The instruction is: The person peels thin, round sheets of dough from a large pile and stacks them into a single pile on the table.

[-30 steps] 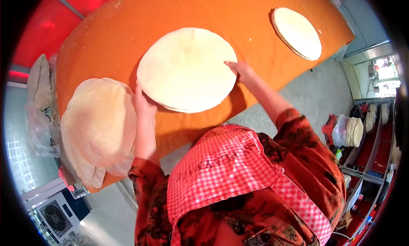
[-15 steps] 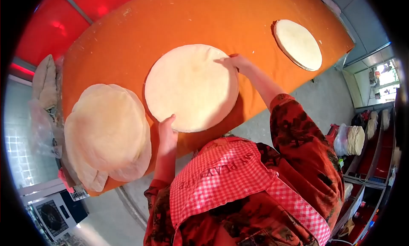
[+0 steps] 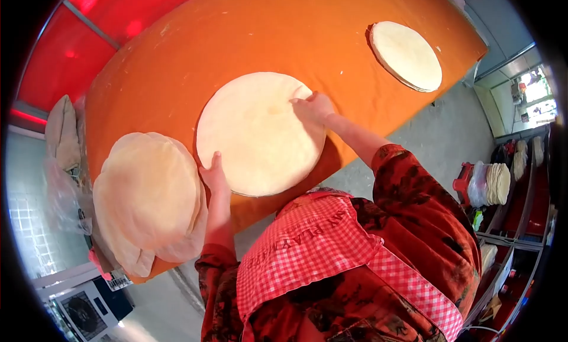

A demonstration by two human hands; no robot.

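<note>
A large round stack of thin, pale flatbread sheets (image 3: pixel 257 135) lies flat in front of me on the orange table cover. My left hand (image 3: pixel 216 176) rests at its lower left edge, thumb and finger apart, the thumb standing over the top sheet. At the upper right rim, my right hand (image 3: pixel 313 108) reaches over the dough with its fingers closed at the edge of the top sheet. How many layers they take in is hidden. Left of my left hand sits a looser, uneven pile of flatbread sheets (image 3: pixel 145 191), paler and partly see-through.
Another round flatbread stack (image 3: pixel 407 55) lies at the far right of the orange table (image 3: pixel 284 40). Folded cloth (image 3: pixel 62 132) and clear plastic (image 3: pixel 62 185) hang by the left edge. A shelf unit (image 3: pixel 515 229) stands at right, near a bagged flatbread stack (image 3: pixel 494 184).
My right hand has moved inward from the outer rim onto the top sheet. My left hand has shifted left along the edge. The whole view has tilted slightly.
</note>
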